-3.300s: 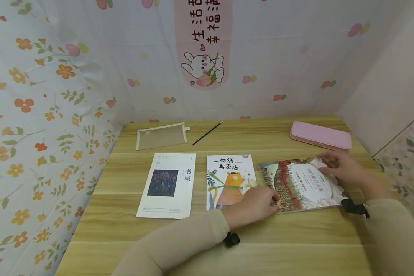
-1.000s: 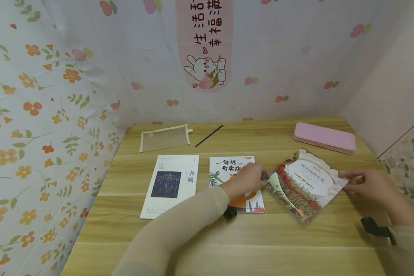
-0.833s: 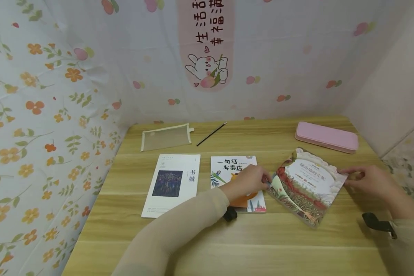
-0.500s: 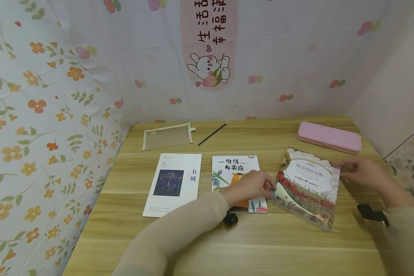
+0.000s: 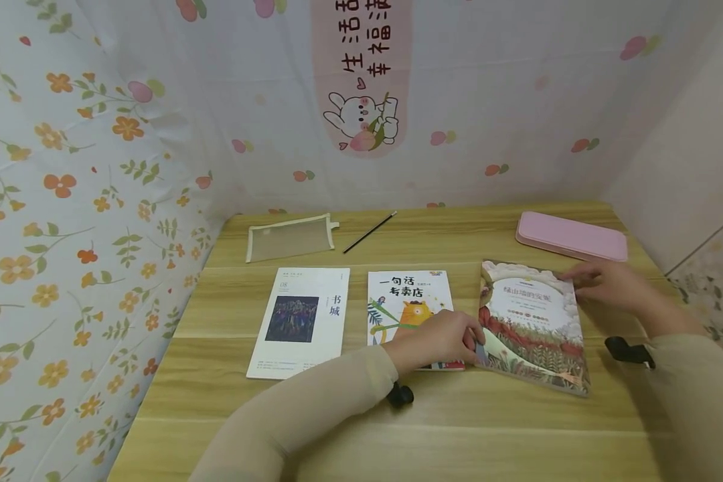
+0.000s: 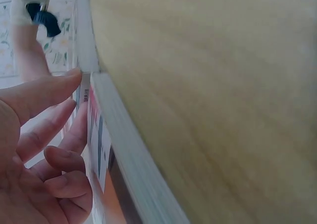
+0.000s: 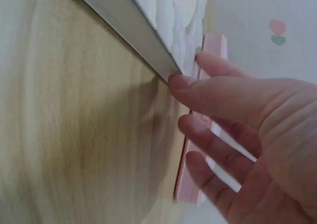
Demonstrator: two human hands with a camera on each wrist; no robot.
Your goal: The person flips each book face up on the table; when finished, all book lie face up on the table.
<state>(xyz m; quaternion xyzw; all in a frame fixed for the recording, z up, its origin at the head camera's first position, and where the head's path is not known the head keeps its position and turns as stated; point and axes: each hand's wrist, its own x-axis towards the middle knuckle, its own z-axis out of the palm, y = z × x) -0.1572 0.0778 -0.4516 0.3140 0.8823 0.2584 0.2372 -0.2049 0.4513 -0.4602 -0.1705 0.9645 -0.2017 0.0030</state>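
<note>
A storybook [image 5: 530, 321] with a plant-and-flower cover lies at the right of the table, its title now reading nearly level and its outline slightly tilted. At its lower left edge, my left hand [image 5: 442, 340] pinches the book between thumb and fingers. The left wrist view shows that thumb [image 6: 64, 83] at the edge where two books meet. My right hand [image 5: 608, 291] holds the upper right corner; in the right wrist view, the thumb [image 7: 183, 83] touches the corner and the index finger lies on its far side. An orange-cat book [image 5: 406, 294] lies partly under my left hand.
A white book [image 5: 295, 358] with a dark picture lies at the left. Behind are a mesh zip pouch [image 5: 292, 239], a black pencil [image 5: 370, 232] and a pink pencil case [image 5: 572, 235]. Patterned cloth [image 5: 247, 87] encloses the back and left of the wooden table [image 5: 458, 428].
The storybook has turned counterclockwise from lying sideways to nearly upright on the page. My right hand shifted up and left along its edge; my left hand went up, then back down.
</note>
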